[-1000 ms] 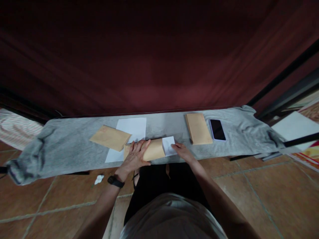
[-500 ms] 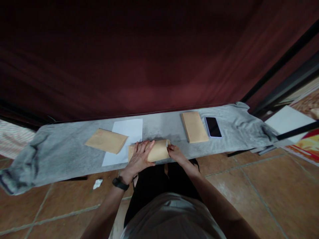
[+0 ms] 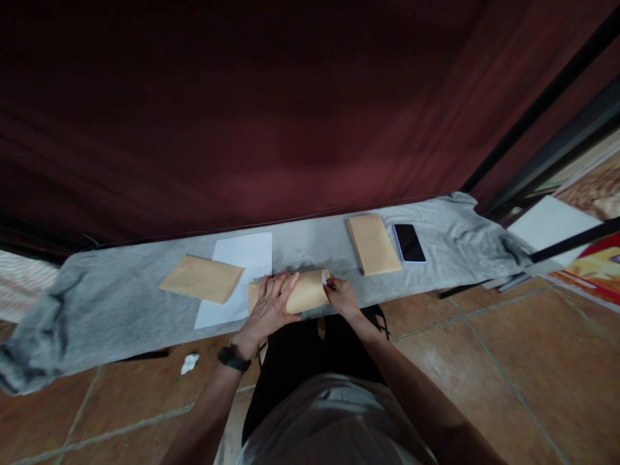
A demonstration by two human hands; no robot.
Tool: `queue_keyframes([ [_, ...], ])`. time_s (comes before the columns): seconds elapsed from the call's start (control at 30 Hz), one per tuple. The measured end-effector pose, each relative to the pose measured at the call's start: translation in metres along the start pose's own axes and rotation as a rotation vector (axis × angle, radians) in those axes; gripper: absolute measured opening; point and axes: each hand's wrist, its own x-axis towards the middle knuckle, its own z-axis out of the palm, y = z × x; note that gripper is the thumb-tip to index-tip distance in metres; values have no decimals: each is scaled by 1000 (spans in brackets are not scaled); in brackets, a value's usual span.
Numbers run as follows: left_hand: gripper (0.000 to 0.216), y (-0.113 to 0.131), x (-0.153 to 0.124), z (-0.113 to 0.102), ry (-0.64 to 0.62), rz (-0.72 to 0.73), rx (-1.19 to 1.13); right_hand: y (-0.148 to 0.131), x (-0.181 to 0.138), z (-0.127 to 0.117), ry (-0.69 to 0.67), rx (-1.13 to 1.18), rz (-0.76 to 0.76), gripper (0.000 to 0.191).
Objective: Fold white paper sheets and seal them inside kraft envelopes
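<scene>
A brown paper envelope (image 3: pixel 309 294) lies near the front edge of the cloth-covered bench, its mouth bulging open toward the right. My left hand (image 3: pixel 274 306) rests flat on its left part, fingers spread. At the open end, the fingers of my right hand (image 3: pixel 343 298) are pinched together on white paper (image 3: pixel 324 278), of which only a small bit shows inside the mouth. Partly under the envelope and my left hand is a white sheet (image 3: pixel 258 248). Another brown envelope (image 3: pixel 203 279) overlaps that sheet on the left.
Grey cloth (image 3: pixel 121 303) covers the narrow bench. To the right lie a stack of brown envelopes (image 3: pixel 374 245) and a phone (image 3: pixel 409 243) with a dark screen. A dark red curtain (image 3: pixel 290 142) hangs behind. Crumpled white tissue (image 3: pixel 190 363) is on the tiled floor.
The view has shifted slightly. Both hands stay in nearly the same places on the envelope, with the right hand's fingers still at its open end.
</scene>
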Motion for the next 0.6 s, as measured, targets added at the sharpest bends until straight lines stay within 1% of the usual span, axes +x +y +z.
queue_keyframes([
  [0.23,111,1,3,-2,3,18,20,-1,-2,0,95,43,19,6],
  [0.4,111,-2,4,0,1,35,20,0,-2,-1,137,132,40,23],
  [0.47,112,-3,5,0,-5,41,25,1,-1,-2,113,228,68,32],
  [0.5,112,-3,6,0,-7,45,30,1,0,-2,90,290,87,33],
  [0.53,113,-4,7,-2,-9,53,35,1,1,-3,62,352,107,31],
  [0.6,113,-4,12,-6,-5,71,44,1,3,-6,10,449,140,21],
])
